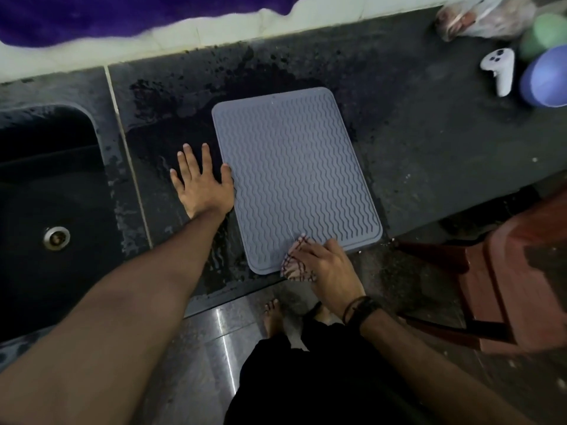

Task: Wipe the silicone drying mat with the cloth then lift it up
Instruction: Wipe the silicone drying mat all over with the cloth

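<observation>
A grey silicone drying mat (294, 176) with wavy ridges lies flat on the dark, wet counter (429, 148). My left hand (201, 182) rests flat on the counter beside the mat's left edge, fingers spread, thumb touching the edge. My right hand (322, 265) is at the mat's near edge and grips a small checked cloth (291, 262), bunched under its fingers against the mat.
A dark sink (52, 194) with a metal drain lies to the left. At the far right stand a white controller (500, 70), a blue bowl (546, 78), a green object (543, 35) and a plastic bag (481, 16). A red-brown chair (506, 277) stands right of me.
</observation>
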Available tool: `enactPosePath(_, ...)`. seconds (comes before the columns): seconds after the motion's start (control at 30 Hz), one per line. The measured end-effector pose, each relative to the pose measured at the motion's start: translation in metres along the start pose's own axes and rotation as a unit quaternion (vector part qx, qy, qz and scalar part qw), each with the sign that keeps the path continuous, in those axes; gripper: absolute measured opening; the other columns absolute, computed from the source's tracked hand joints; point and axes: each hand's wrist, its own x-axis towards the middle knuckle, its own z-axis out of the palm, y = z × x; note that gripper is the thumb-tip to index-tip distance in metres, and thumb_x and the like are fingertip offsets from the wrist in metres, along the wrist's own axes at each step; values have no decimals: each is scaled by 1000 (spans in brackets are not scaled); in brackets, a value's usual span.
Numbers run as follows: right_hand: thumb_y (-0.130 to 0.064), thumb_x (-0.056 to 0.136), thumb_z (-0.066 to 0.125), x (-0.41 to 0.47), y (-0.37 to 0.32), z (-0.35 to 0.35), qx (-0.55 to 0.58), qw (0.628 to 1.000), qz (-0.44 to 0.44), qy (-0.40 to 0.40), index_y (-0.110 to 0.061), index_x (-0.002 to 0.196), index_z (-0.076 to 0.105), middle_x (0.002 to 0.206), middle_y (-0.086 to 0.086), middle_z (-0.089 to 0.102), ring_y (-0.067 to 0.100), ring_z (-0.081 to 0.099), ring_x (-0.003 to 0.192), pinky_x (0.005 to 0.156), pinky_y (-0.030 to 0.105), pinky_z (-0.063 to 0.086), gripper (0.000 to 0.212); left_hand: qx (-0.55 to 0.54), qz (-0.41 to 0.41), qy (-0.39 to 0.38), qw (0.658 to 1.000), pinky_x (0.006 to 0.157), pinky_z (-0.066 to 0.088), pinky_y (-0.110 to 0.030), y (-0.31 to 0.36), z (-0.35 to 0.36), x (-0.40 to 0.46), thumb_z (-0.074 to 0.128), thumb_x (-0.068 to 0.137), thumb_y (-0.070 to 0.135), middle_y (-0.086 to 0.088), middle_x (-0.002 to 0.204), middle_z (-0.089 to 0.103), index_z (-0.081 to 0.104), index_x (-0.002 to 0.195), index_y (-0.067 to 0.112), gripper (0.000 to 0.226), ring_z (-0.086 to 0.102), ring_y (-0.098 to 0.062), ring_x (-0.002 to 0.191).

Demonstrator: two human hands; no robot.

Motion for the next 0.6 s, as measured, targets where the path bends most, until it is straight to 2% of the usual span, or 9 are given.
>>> enactPosePath(0.07, 2, 76, 59, -2, 0, -6, 10, 1000, 9, -14, -19, 117, 68, 119, 0, 65, 28, 51, 97, 83, 41, 49, 47, 1, 1, 2, 1000, 125, -4, -50, 0, 1, 1, 17, 101, 60, -5, 171, -6, 6, 163, 31, 69, -8, -23, 157)
enactPosePath(0.2, 3, 76, 65, 31, 1, -13, 30, 998, 30, 38, -18, 121, 64, 125, 1, 63, 28, 51, 103, 86, 39, 48, 50, 6, 1, 7, 1000, 125, -4, -50, 0, 2, 0, 16, 101, 60, -6, 171, -5, 7, 163, 30, 70, -7, -23, 157)
enactPosePath(0.33, -3, 78, 66, 65, -3, -8, 13, 999, 31, 10, -16, 126, 60, 129, 2, 59, 30, 47, 111, 92, 42, 46, 50, 15, -4, 10, 1000, 126, -4, -50, 0, 1, 2, 15, 101, 61, -6, 171, -4, 6, 163, 30, 70, -6, -23, 157)
enactPosePath(0.47, 6, 69, 71, 35, 7, 5, 11, 999, 11, 34, -12, 119, 65, 120, 5, 64, 32, 52, 99, 82, 42, 50, 53, 22, -3, 11, 1000, 125, -3, -50, 1, 4, 2, 15, 100, 62, -6, 171, -4, 6, 163, 31, 70, -6, -23, 157)
enactPosePath(0.6, 6, 73, 65, -3, 18, 9, 8, 1000, -6, 29, -17, 118, 65, 121, -1, 64, 26, 51, 94, 80, 39, 50, 51, 26, -7, 11, 1000, 126, -4, -49, 1, 2, 0, 15, 101, 62, -5, 171, -5, 6, 163, 31, 70, -6, -22, 157)
